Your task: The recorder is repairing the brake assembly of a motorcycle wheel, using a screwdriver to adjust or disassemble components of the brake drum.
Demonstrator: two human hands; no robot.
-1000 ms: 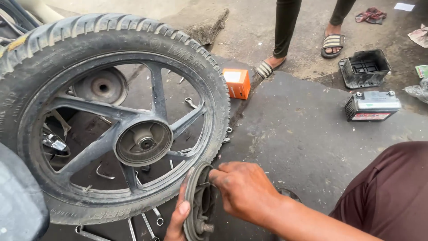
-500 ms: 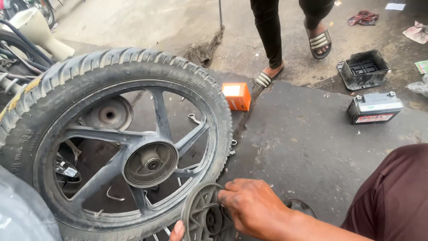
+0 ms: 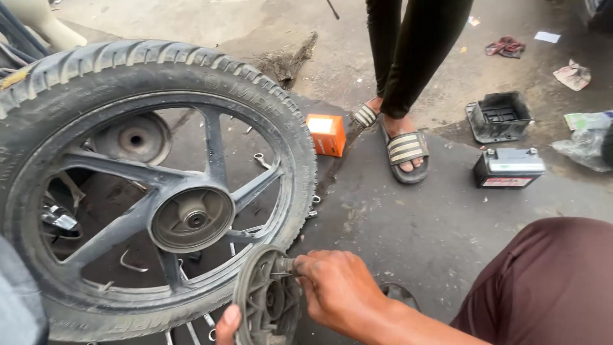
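Oily ground, right hand (image 3: 341,291) gripping brake plate (image 3: 265,300)

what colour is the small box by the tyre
Orange, with a paler top face; the box shows in the head view.

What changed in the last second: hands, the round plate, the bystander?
The bystander's feet stepped in closer to the orange box. The right hand kept working at the round plate, and the left hand kept steadying its lower edge. The wheel and battery stayed put.
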